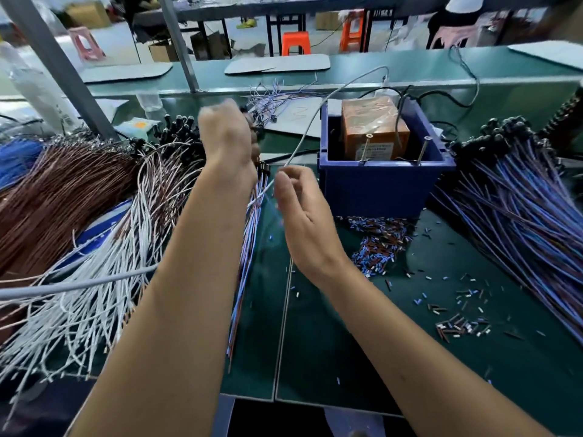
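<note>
A: Whereabouts of the bundle?
B: Dead centre, hanging toward 6 o'clock from the left hand, gripped near the top in tightly curled fingers.
A: And the right hand?
B: Just at 4 o'clock of the left, with thumb and forefinger close together beside a loose strand and the grey cable. Too blurred to tell whether pinching anything.
A: Handling?
B: Light, thin and limp. Likely to splay and tangle with the white pile at 8 o'clock. Best held near the capped tops, all strands together, then stroked downward to straighten. No hard tugging on single strands, probably easy to pull out of line.
A: Anything readable?
B: Pale label on the orange box inside the blue bin at 2 o'clock, print too small to read. Faint red scrawl on the sheet at 12 o'clock, illegible. No brand visible anywhere
</note>
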{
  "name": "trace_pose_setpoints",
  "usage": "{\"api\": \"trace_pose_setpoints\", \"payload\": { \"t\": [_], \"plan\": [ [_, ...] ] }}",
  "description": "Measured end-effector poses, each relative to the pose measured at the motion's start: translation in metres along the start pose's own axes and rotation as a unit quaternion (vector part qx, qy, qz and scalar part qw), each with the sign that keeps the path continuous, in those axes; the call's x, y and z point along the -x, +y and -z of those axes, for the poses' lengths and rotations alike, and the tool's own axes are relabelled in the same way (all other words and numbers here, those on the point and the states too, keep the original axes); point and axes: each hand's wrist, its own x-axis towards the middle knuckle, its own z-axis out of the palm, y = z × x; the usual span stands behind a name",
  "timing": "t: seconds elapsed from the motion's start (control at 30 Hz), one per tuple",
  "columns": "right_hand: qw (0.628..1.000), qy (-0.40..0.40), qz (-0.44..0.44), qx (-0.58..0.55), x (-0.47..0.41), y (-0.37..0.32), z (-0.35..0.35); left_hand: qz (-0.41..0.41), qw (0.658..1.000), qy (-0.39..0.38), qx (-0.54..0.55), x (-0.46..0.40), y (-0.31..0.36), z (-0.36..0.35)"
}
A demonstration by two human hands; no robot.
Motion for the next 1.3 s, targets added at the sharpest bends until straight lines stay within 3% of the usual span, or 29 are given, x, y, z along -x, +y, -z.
{"api": "trace_pose_setpoints", "payload": {
  "t": [0.13, 0.23, 0.33, 0.47, 0.6, 0.67, 0.73, 0.8, 0.87, 0.93, 1.03, 1.3],
  "plan": [
    [0.985, -0.109, -0.014, -0.129, -0.005, -0.022, 0.023, -0.07, 0.985, -0.003, 0.155, 0.017, 0.022, -0.025],
    [0.99, -0.129, 0.015, -0.063, -0.006, -0.015, 0.069, -0.087, 0.978, -0.027, 0.187, 0.028, 0.033, -0.033],
    [0.992, -0.123, 0.014, 0.031, -0.005, 0.002, 0.125, -0.052, 0.973, -0.074, 0.212, 0.034, 0.038, -0.033],
    [0.992, -0.078, -0.003, 0.098, 0.003, 0.031, 0.182, -0.057, 0.971, -0.033, 0.229, 0.039, 0.033, -0.033],
    [0.997, 0.056, 0.029, 0.055, 0.009, 0.042, 0.2, -0.207, 0.968, 0.026, 0.138, 0.051, 0.007, -0.034],
    [0.995, 0.082, 0.038, 0.035, 0.009, 0.04, 0.198, -0.282, 0.957, -0.008, 0.069, 0.065, -0.014, -0.039],
    [0.997, 0.066, 0.029, 0.02, 0.01, 0.039, 0.194, -0.396, 0.912, -0.088, -0.058, 0.081, -0.037, -0.045],
    [0.999, 0.035, 0.02, 0.023, 0.011, 0.04, 0.19, -0.497, 0.827, -0.18, -0.19, 0.093, -0.059, -0.052],
    [0.999, 0.017, 0.019, 0.022, 0.012, 0.041, 0.187, -0.527, 0.762, -0.252, -0.28, 0.096, -0.079, -0.057],
    [1.0, 0.018, 0.018, 0.012, 0.011, 0.041, 0.185, -0.506, 0.737, -0.299, -0.334, 0.099, -0.098, -0.056],
    [0.999, 0.046, 0.01, -0.021, 0.011, 0.042, 0.184, -0.454, 0.755, -0.316, -0.351, 0.1, -0.114, -0.047],
    [0.992, 0.118, -0.024, -0.033, 0.009, 0.048, 0.188, -0.449, 0.791, -0.268, -0.318, 0.09, -0.121, -0.037]
  ]
}}
